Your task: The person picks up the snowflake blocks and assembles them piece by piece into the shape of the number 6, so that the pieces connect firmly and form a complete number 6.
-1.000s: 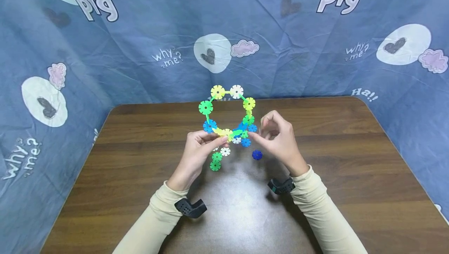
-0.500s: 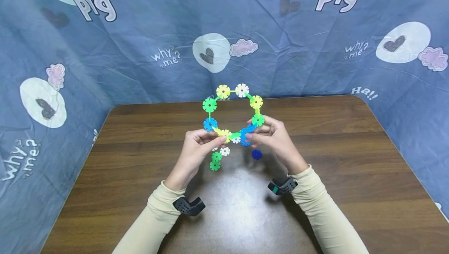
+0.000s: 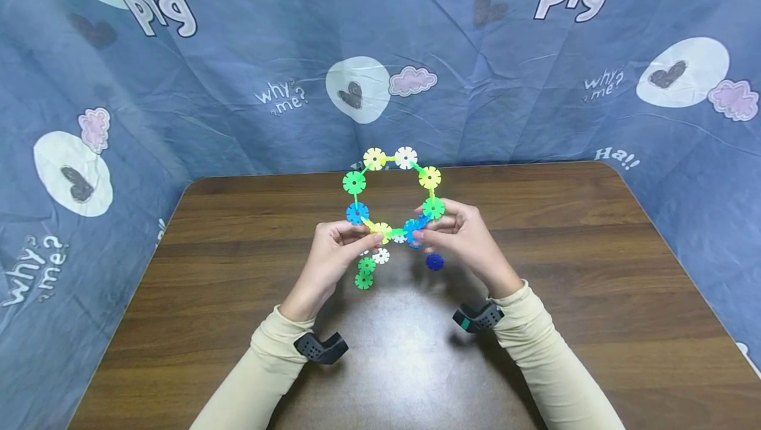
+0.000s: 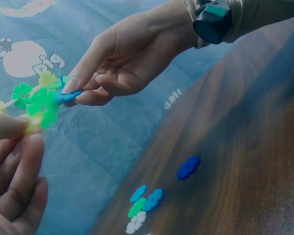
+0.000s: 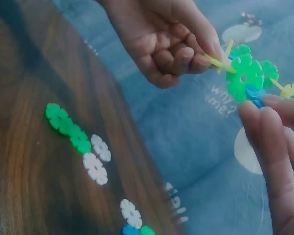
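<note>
A ring of interlocking notched plastic discs (image 3: 354,183), in yellow, white, green and blue, is held up above the table. My left hand (image 3: 324,258) pinches a yellow disc (image 3: 383,232) at the ring's lower side between thumb and fingers. On the lower right, my right hand (image 3: 470,242) pinches a blue disc (image 3: 411,232) of the ring. Between these two a green disc (image 5: 244,78) stands edge-on in the head view and shows its face in the right wrist view. My fingers partly cover the held discs.
Loose discs lie on the wooden table (image 3: 238,324) beneath the ring: a dark blue disc (image 3: 434,262), green discs (image 3: 364,280), white discs (image 5: 95,169) and light blue discs (image 4: 153,199). A blue printed cloth (image 3: 238,119) hangs behind the table.
My right hand was apart from the ring and has come in to pinch its blue disc. The ring shifted rightward, its right side opened outward, then its top dipped slightly. My left hand stayed put.
</note>
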`<control>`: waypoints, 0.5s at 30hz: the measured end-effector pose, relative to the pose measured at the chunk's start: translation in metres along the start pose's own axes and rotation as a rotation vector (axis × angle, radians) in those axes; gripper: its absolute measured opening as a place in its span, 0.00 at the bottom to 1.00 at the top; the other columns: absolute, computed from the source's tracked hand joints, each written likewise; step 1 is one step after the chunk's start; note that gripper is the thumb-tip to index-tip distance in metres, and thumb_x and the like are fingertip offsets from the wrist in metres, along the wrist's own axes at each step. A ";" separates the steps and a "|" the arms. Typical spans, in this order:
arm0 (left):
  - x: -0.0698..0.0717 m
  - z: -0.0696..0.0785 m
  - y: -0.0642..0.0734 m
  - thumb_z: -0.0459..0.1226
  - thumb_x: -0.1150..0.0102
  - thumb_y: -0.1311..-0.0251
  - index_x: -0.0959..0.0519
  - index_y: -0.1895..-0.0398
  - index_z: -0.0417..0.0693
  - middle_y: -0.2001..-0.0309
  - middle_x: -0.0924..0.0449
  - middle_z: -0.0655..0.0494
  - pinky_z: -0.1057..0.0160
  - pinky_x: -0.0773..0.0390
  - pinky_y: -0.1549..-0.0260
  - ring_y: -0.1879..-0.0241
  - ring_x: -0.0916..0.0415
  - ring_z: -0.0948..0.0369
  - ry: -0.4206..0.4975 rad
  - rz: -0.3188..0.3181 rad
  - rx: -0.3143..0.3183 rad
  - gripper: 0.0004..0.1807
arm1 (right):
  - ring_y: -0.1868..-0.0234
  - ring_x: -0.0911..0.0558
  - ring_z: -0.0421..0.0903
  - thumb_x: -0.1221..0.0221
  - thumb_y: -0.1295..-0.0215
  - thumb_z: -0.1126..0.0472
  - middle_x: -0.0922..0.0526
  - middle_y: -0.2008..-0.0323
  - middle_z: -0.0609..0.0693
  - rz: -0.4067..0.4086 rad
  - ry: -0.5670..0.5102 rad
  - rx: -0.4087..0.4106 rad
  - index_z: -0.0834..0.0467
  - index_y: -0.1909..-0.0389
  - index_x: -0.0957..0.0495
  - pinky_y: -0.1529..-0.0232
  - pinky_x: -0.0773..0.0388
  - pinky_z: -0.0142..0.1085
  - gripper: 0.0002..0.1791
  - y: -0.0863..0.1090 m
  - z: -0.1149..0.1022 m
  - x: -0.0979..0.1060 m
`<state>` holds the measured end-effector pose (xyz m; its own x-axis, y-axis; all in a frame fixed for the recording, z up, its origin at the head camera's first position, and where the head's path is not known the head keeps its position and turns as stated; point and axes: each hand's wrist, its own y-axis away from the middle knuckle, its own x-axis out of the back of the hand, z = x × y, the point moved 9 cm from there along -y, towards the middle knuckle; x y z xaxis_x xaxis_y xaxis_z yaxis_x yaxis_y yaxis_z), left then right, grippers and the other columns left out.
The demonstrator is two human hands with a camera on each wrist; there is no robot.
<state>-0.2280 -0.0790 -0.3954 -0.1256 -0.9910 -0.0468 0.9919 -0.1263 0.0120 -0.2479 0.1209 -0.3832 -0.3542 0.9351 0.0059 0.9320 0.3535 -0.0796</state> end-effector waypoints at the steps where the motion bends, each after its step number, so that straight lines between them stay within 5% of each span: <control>1: 0.000 -0.001 0.000 0.27 0.31 0.40 0.18 0.57 0.20 0.74 0.13 0.64 0.65 0.12 0.63 0.72 0.13 0.64 -0.004 -0.003 0.005 0.14 | 0.66 0.09 0.44 0.32 0.39 0.72 0.08 0.67 0.48 -0.007 0.004 0.002 0.67 0.45 0.21 0.65 0.10 0.46 0.20 0.000 0.000 -0.001; 8: 0.001 -0.002 -0.002 0.27 0.31 0.39 0.17 0.58 0.21 0.74 0.12 0.63 0.67 0.13 0.64 0.71 0.12 0.62 -0.023 -0.015 -0.004 0.13 | 0.66 0.08 0.46 0.31 0.38 0.71 0.08 0.67 0.50 -0.022 0.018 0.004 0.65 0.44 0.20 0.62 0.10 0.46 0.21 0.000 0.001 -0.002; 15: -0.003 0.003 -0.001 0.27 0.32 0.38 0.17 0.58 0.22 0.72 0.11 0.64 0.63 0.11 0.61 0.69 0.12 0.63 -0.042 -0.071 -0.034 0.11 | 0.53 0.11 0.44 0.37 0.32 0.66 0.11 0.52 0.51 0.017 -0.048 0.004 0.62 0.35 0.27 0.51 0.11 0.45 0.24 0.000 0.000 0.020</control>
<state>-0.2290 -0.0760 -0.3920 -0.1958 -0.9806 -0.0042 0.9804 -0.1957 -0.0234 -0.2552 0.1395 -0.3831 -0.3416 0.9388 -0.0433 0.9377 0.3374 -0.0829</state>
